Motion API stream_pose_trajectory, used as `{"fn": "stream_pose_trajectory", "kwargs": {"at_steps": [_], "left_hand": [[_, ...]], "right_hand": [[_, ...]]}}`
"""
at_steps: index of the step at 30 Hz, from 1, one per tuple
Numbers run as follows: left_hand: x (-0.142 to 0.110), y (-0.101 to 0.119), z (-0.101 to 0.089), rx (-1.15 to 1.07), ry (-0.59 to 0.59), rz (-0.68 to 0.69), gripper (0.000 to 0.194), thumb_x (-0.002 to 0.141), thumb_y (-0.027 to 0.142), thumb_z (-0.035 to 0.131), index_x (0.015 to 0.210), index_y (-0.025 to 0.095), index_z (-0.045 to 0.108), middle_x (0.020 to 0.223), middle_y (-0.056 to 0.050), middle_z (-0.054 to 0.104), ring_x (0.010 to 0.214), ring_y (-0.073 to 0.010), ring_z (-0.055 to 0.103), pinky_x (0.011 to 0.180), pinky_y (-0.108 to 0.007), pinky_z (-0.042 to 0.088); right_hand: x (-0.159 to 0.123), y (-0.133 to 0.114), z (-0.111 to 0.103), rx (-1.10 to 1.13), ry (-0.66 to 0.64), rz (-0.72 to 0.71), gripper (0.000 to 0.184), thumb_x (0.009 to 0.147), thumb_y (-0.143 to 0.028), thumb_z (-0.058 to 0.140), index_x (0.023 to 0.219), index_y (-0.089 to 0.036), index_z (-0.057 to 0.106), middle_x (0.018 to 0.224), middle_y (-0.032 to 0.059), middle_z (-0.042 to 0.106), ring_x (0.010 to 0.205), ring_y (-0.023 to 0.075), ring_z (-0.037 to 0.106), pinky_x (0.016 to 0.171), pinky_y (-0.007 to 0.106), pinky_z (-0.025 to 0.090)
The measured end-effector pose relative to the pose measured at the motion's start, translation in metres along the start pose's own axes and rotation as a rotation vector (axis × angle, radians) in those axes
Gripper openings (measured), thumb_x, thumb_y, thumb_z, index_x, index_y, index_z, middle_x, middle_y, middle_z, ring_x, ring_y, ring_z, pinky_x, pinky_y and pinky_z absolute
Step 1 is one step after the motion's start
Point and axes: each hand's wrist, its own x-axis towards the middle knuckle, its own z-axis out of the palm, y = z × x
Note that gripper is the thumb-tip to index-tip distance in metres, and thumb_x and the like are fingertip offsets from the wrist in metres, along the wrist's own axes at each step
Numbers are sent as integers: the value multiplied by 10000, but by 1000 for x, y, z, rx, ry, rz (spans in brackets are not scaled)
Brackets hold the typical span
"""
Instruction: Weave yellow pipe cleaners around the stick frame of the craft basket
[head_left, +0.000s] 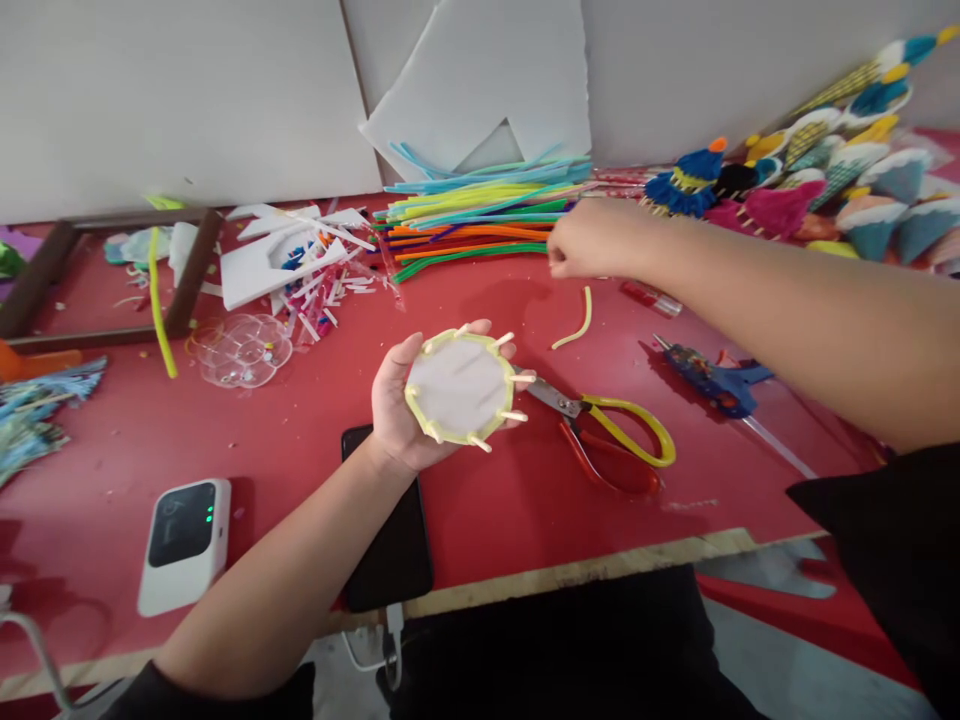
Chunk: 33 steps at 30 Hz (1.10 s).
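Note:
My left hand (397,420) is palm up and closed round a round white disc (459,388), its thumb on the near-left edge and its fingers underneath. The disc has a pale yellow rim with several short cream pegs sticking out of it. My right hand (592,240) reaches to the right end of a pile of coloured pipe cleaners (472,215), its fingers curled together. What they grip, if anything, is hidden. A short pale yellow pipe cleaner (577,322) lies bent on the table below it.
Scissors (622,430) with red and yellow handles lie right of the disc, near a blue glue gun (712,378). A black phone (394,560) lies under my left forearm. Left are a white device (184,545), a clear tray (244,350) and scraps (300,260). Plush cones (847,170) fill the back right.

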Motion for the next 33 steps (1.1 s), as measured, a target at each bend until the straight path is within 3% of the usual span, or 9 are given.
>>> {"fn": "stream_pose_trajectory", "kwargs": {"at_steps": [4, 7, 10, 12, 15, 18, 22, 29, 33], "left_hand": [[-2, -3, 2, 32, -45, -12, 475, 793, 560, 605, 1093, 213, 726, 1230, -154, 733, 1188, -447, 686, 826, -542, 606], [-3, -5, 5, 55, -58, -18, 496, 755, 549, 643, 1122, 225, 724, 1200, -155, 751, 1198, -450, 679, 861, -561, 595], [-3, -6, 6, 73, -28, 8, 583, 740, 563, 645, 1218, 235, 705, 1171, -141, 761, 1224, -437, 669, 979, -623, 544], [-3, -6, 6, 73, -5, 31, 615, 747, 554, 624, 1264, 227, 691, 1168, -136, 764, 1229, -419, 672, 1020, -622, 526], [-1, -5, 8, 69, 65, 55, 567, 780, 507, 576, 1237, 196, 702, 1173, -135, 773, 1258, -387, 662, 1048, -575, 526], [1, -5, 9, 108, 147, 61, 500, 797, 477, 557, 1140, 154, 726, 1162, -145, 781, 1277, -372, 652, 1065, -530, 524], [3, -8, 7, 225, 153, 53, 475, 772, 481, 630, 1051, 112, 738, 1113, -159, 794, 1241, -372, 675, 1073, -493, 521], [6, -13, -4, 266, 127, -19, 490, 865, 533, 613, 1065, 106, 746, 997, -138, 815, 1129, -322, 738, 991, -411, 567], [7, -11, -5, 225, 157, -116, 604, 970, 621, 449, 1076, 102, 740, 949, -132, 814, 936, -272, 783, 902, -391, 601]], "right_hand": [[21, -74, -15, 258, -228, -49, 188, 781, -322, 797, 660, -190, 736, 539, -15, 620, 596, 158, 614, 705, 331, 492], [34, -126, -14, 561, -46, -34, 241, 946, -355, 633, 847, -171, 751, 679, 6, 702, 599, 123, 609, 723, 322, 544], [35, -150, -9, 654, -14, -30, 310, 966, -164, 510, 1210, -199, 699, 1084, 23, 773, 721, 110, 664, 779, 307, 566], [25, -148, -7, 706, 37, 5, 367, 950, -98, 498, 1262, -196, 664, 1183, 35, 749, 774, 105, 680, 793, 283, 558], [-16, -131, -7, 924, 130, 108, 182, 998, -228, 528, 1048, -182, 696, 928, 42, 754, 713, 123, 671, 667, 260, 546], [-75, -117, 0, 1254, 95, 153, 225, 956, -398, 624, 881, -197, 691, 836, 37, 740, 685, 136, 671, 592, 259, 537], [-133, -115, 20, 1443, 12, 98, 348, 830, -539, 762, 934, -207, 737, 806, 16, 740, 705, 139, 677, 649, 272, 558], [-143, -112, 42, 1403, 115, 4, 342, 768, -523, 822, 909, -219, 753, 985, 47, 722, 865, 161, 664, 721, 294, 532], [-146, -114, 38, 1413, 98, 12, 290, 743, -452, 853, 821, -200, 732, 862, 19, 663, 770, 133, 615, 658, 269, 501]]}}
